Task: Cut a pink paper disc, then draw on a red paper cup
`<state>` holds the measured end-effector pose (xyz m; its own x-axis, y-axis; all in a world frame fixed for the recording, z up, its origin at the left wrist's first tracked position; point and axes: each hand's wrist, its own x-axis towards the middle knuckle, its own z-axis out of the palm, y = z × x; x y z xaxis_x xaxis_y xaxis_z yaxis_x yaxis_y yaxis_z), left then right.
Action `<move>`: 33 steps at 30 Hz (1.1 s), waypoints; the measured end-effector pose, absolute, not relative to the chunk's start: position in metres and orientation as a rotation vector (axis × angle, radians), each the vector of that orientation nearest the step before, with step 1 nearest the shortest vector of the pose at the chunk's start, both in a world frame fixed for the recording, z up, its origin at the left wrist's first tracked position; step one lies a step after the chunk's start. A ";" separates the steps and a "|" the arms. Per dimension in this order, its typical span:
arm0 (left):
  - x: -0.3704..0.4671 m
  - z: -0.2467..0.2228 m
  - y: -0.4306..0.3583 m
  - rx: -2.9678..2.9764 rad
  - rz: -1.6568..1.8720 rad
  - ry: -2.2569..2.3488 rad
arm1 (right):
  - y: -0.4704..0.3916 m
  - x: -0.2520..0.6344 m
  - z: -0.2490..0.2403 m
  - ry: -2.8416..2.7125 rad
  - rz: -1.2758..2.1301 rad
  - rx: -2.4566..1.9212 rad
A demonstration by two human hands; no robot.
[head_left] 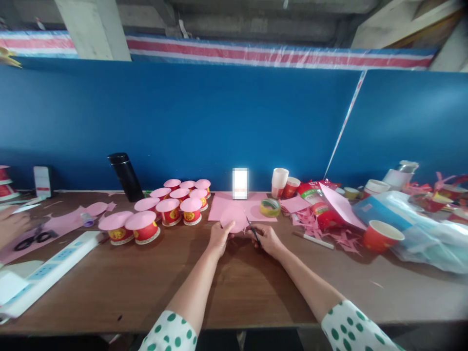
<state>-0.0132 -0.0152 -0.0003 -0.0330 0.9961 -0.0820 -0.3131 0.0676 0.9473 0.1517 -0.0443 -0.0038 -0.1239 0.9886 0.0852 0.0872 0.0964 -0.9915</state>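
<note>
My left hand (221,238) pinches the lower left edge of a round pink paper disc (232,218), with the thumb on top. In my right hand (269,238) is a pair of dark scissors (256,237), its blades pointing up toward the disc's right edge. Whether the blades touch the paper I cannot tell. Behind the disc lies a pink paper sheet (218,204), and a roll of yellow-green tape (269,208) rests on its right side. To the left stand several red paper cups (169,215) topped with pink paper discs (167,204).
A white power strip (51,273), black scissors (35,239) and another person's hand (14,224) are at left. A black bottle (126,176) stands behind. At right are pink paper scraps (345,240), a white marker (316,241), a red cup (382,237) and a plastic bag (435,239).
</note>
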 end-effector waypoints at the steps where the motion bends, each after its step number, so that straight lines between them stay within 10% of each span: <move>1: -0.013 0.000 -0.015 0.897 1.319 1.042 | -0.045 0.151 -0.003 -1.390 1.179 -1.154; 18: -0.013 -0.009 -0.011 0.866 1.326 0.987 | -0.036 0.162 -0.011 -1.428 0.361 -1.372; 33: -0.014 -0.010 -0.011 0.862 1.332 0.990 | -0.030 0.162 -0.021 -1.417 0.474 -1.328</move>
